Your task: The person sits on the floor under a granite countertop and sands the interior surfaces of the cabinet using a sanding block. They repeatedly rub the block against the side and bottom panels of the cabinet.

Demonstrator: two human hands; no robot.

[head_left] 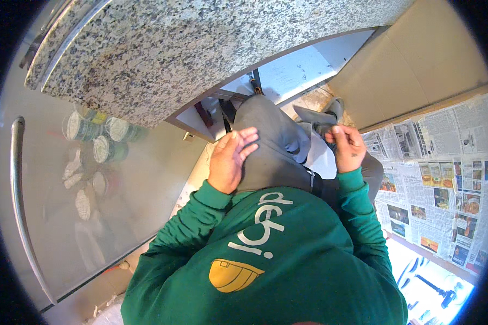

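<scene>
My left hand (229, 161) is raised over my left thigh, palm partly up, with its fingers apart and nothing in them. To the right, my right hand (347, 147) is closed in a pinch above my other leg. A thin grey pointed flap (313, 115) reaches toward its fingertips; I cannot tell whether they grip it. Between the hands, a white sheet-like piece (321, 157) lies against my grey trousers (263, 143). Its lower part is hidden by my green sweatshirt (287, 238).
A speckled granite counter (162, 54) overhangs ahead, above an opened white cabinet (295, 70). At left stands a glossy grey panel with a metal bar handle (19, 184); several buckets (109, 147) show in it. Taped newspaper (434, 184) covers the surface at right. A tan wall (417, 67) stands far right.
</scene>
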